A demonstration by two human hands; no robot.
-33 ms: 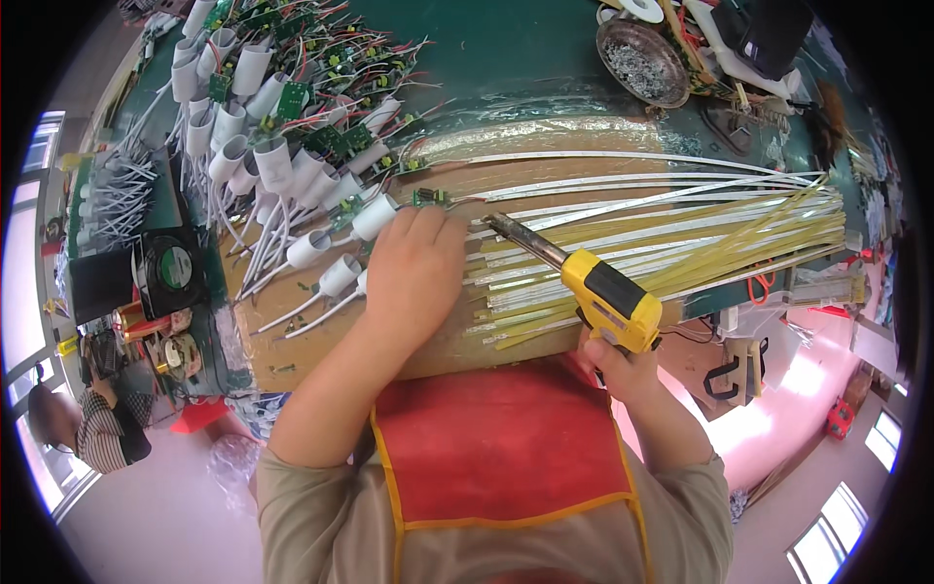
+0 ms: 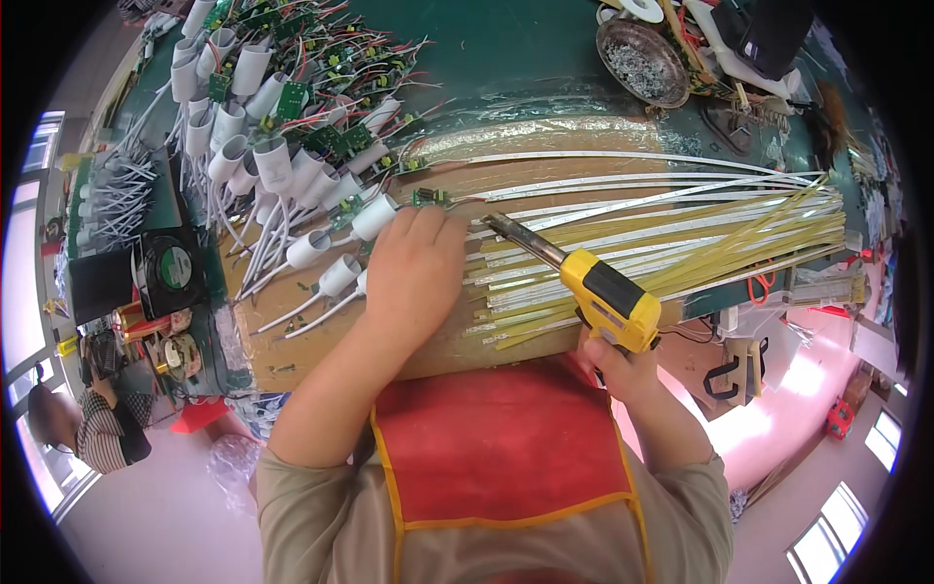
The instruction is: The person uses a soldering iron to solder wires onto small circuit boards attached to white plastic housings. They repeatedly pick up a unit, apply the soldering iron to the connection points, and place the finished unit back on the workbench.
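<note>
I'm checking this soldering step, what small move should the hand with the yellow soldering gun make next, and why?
Probably ease the yellow soldering gun tip a little further left, toward the small green circuit board beside the left hand. The tip sits just right of those fingers, apart from the board, over the LED strips.

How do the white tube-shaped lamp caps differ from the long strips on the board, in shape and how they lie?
The white lamp caps are short, stubby cylinders with wires trailing from them, heaped loosely at the left; the long strips are thin, flat and bundled roughly parallel, running off to the right. The caps are all white; the strips are white and yellow mixed. Both lie near the left hand, opposite the yellow soldering gun in the right hand.
</note>
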